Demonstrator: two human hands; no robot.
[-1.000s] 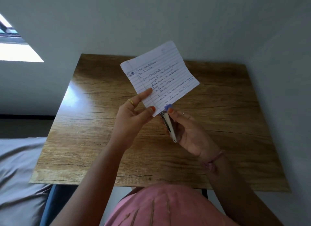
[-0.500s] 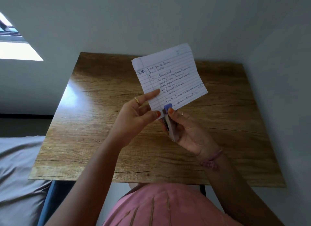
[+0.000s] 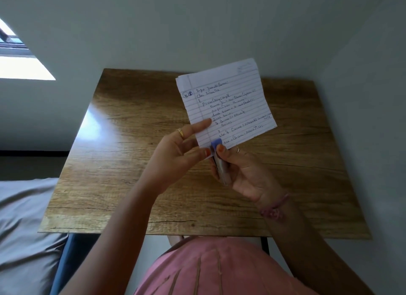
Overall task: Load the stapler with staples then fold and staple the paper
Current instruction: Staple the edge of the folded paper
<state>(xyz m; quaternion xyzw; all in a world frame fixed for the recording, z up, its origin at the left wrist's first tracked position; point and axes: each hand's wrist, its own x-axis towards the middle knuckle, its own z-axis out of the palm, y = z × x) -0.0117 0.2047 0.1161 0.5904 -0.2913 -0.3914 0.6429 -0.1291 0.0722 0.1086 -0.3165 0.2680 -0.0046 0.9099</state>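
The paper [image 3: 226, 105], lined and handwritten, is held up above the table [image 3: 131, 162], its lower left corner pinched between the forefinger and thumb of the left hand [image 3: 175, 156], while the stapler [image 3: 218, 160] is gripped in the closed right hand [image 3: 246, 173] with its blue nose set over the bottom edge just right of that pinch. The stapling step is judged to be in hand, folding and loading seemingly done, though whether a staple has already been driven cannot be told. A firm squeeze by the right hand is called for next, with the sheet kept steady by the left.
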